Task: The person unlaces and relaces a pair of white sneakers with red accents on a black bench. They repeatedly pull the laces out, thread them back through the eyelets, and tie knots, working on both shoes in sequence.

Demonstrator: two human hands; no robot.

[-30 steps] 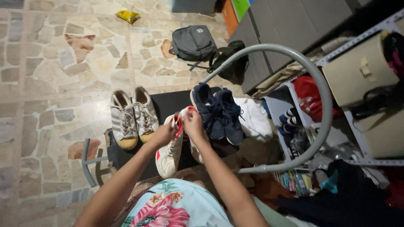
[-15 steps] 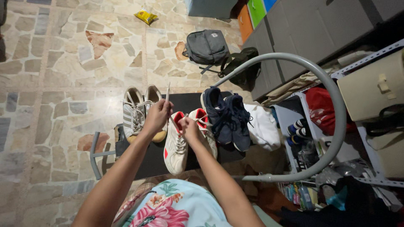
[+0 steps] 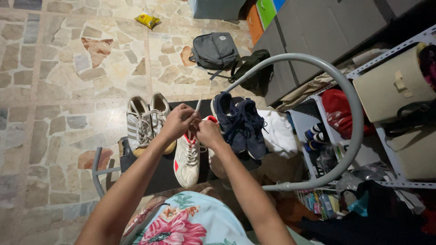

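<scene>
My left hand (image 3: pixel 178 121) and my right hand (image 3: pixel 207 133) meet over a white sneaker with red trim (image 3: pixel 186 156), each pinching part of its white shoelace (image 3: pixel 198 105), whose free end sticks up between them. Its twin shoe lies partly hidden under my right wrist. The pair rests on a black chair seat (image 3: pixel 159 168), between beige-and-white sneakers (image 3: pixel 144 122) on the left and navy blue sneakers (image 3: pixel 238 122) on the right.
A grey curved chair tube (image 3: pixel 349 109) arcs on the right. A white cloth (image 3: pixel 279 131) lies beside the navy shoes. A grey backpack (image 3: pixel 213 50) and a yellow packet (image 3: pixel 148 20) lie on the stone floor. Cluttered metal shelves (image 3: pixel 386 136) stand at right.
My left hand, which had pulled the lace up and away to the left, has come back beside my right hand over the shoe's top. The lace end now points up between them.
</scene>
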